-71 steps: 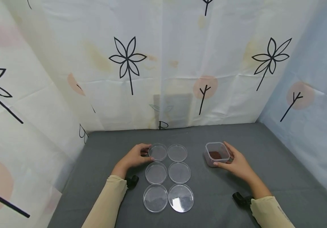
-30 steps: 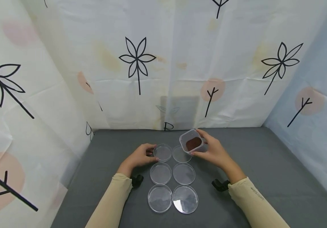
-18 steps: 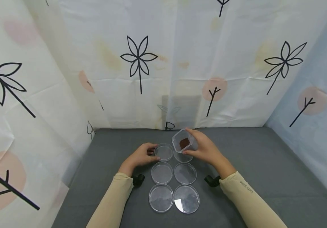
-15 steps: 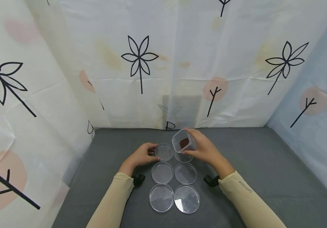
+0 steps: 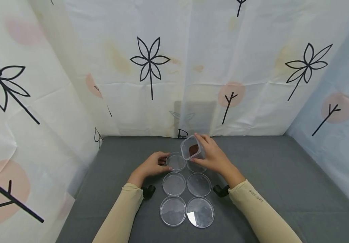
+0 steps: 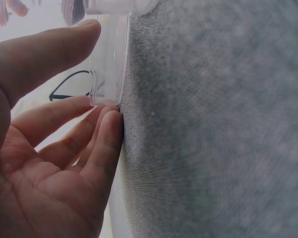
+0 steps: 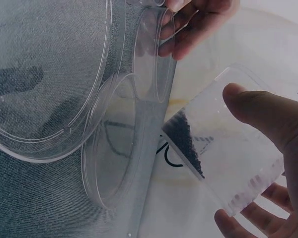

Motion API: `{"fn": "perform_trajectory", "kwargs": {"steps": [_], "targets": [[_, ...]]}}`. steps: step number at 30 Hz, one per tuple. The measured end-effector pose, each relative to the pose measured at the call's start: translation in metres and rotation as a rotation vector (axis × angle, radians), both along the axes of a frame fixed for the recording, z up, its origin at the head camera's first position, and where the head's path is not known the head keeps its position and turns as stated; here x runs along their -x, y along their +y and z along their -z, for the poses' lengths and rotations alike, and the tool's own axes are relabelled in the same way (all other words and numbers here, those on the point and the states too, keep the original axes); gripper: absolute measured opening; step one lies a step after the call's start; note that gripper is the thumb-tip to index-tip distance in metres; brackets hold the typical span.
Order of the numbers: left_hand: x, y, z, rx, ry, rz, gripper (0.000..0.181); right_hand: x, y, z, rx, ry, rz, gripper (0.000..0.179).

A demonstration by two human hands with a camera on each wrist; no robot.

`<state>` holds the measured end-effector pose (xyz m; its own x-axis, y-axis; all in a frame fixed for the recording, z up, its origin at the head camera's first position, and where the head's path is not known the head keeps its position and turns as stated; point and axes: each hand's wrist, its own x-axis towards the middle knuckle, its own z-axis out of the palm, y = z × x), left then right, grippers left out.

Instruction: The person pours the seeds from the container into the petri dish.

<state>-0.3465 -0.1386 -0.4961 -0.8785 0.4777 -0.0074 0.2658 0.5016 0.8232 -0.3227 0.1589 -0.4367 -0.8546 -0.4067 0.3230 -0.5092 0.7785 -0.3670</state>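
Two columns of clear petri dishes lie on the grey cloth. My left hand (image 5: 151, 166) holds the far-left petri dish (image 5: 176, 162) by its edge, thumb on the near side and fingers on the far side. My right hand (image 5: 215, 158) grips a clear square plastic tub (image 5: 188, 148) above the cloth. The tub is tilted left, its mouth facing the far-left dish. Dark brown granules (image 7: 185, 141) lie heaped against its lower wall in the right wrist view. Beneath the tub, the far-right petri dish (image 5: 197, 167) is partly hidden. No granules show in the dishes.
Nearer to me are the middle dishes (image 5: 174, 184) and the front dishes (image 5: 173, 211), close together. Behind the grey cloth (image 5: 253, 162) hangs a white patterned curtain (image 5: 119, 101), which also runs along both sides.
The right hand has carried the tub leftward from the right of the dishes and tilted it, and the granules have slid to its lower side. The left hand stays at the far-left dish.
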Motion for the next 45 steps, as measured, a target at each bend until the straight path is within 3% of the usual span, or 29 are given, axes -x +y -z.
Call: {"fn": "perform_trajectory", "kwargs": {"steps": [9,19,23,32,45], "targets": [[0.002,0.000,0.004,0.006,-0.003,-0.008,0.072,0.003,0.000,0.004,0.030,0.036,-0.043,0.097],[0.001,0.000,0.002,-0.012,-0.007,-0.004,0.071,0.002,-0.002,0.005,0.037,0.021,-0.043,0.099],[0.001,0.000,0.002,-0.003,-0.001,-0.004,0.071,0.003,-0.004,0.006,0.013,0.104,-0.028,0.096],[0.001,0.001,0.002,-0.014,-0.002,0.000,0.071,0.009,-0.012,0.012,-0.073,0.396,-0.049,0.094],[-0.001,0.003,-0.002,0.011,0.008,-0.007,0.070,0.015,-0.022,0.018,-0.194,0.482,-0.096,0.090]]}}
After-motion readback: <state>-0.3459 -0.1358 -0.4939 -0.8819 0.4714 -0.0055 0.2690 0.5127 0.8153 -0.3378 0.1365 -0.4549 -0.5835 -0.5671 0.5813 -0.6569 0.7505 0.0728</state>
